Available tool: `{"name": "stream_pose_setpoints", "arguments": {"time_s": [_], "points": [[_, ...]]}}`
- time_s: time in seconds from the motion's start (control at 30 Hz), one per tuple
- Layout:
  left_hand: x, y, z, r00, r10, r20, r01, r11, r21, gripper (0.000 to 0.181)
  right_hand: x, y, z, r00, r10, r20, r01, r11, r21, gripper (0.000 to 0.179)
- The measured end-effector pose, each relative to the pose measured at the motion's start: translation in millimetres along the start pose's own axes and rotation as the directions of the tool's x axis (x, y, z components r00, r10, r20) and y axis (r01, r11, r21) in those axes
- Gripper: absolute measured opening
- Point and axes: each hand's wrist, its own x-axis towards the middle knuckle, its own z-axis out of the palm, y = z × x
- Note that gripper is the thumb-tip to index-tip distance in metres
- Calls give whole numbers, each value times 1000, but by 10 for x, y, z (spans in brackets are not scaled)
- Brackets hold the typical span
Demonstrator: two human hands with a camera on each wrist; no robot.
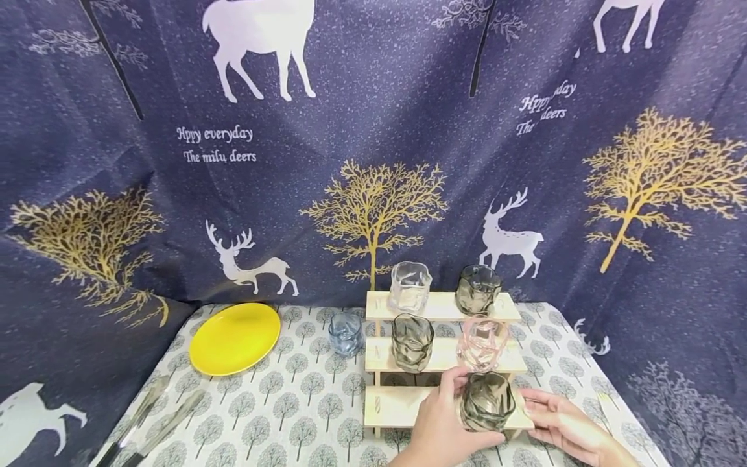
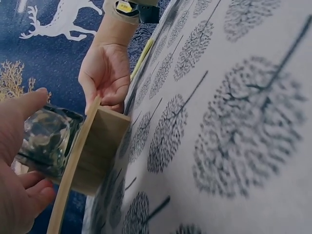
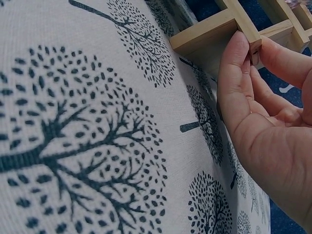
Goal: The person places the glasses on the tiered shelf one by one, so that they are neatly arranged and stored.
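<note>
My left hand (image 1: 439, 425) holds a smoky grey glass cup (image 1: 489, 401) at the right end of the lowest step of a three-tier wooden rack (image 1: 399, 403). In the left wrist view, thumb and fingers lie on opposite sides of the glass cup (image 2: 46, 139). My right hand (image 1: 569, 425) pinches the right end of that lowest step. The right wrist view shows its thumb and fingers on the wooden board (image 3: 243, 29). On the middle step stand another smoky cup (image 1: 412, 344) and a pink cup (image 1: 482, 344).
The top step bears a clear cup (image 1: 410, 288) and a smoky cup (image 1: 478, 290). Left of the rack stands a blue cup (image 1: 345, 335). A yellow plate (image 1: 235, 338) lies farther left, with dark-handled utensils (image 1: 157, 418) in front. A printed curtain (image 1: 373, 130) hangs behind.
</note>
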Motion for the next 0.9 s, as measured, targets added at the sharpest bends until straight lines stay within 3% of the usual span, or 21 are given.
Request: {"name": "stream_pose_setpoints", "arguments": {"time_s": [0.17, 0.33, 0.47, 0.57, 0.67, 0.9], "points": [[-121, -48, -177, 1000, -22, 15, 23, 998, -65, 84, -5, 4, -1, 1000, -1, -12, 1, 1000, -9, 46], [-301, -139, -381, 999, -38, -14, 35, 984, -173, 76, 10, 2, 11, 1000, -7, -10, 7, 1000, -24, 47], [-434, -215, -539, 993, 37, -116, -52, 989, -138, 69, 8, -3, 16, 1000, -14, -3, 13, 1000, -26, 48], [-494, -290, -654, 969, 125, -211, -144, 987, -75, 59, -3, -4, 17, 1000, -23, 14, 24, 999, -27, 49], [-526, -386, -791, 942, 163, -294, -181, 983, -33, 52, -3, -1, 16, 999, -29, 27, 30, 999, -25, 50], [-413, -718, -1242, 876, 136, -462, -118, 991, 67, 48, 5, 2, 19, 1000, -20, 21, 21, 999, -32, 50]]}}
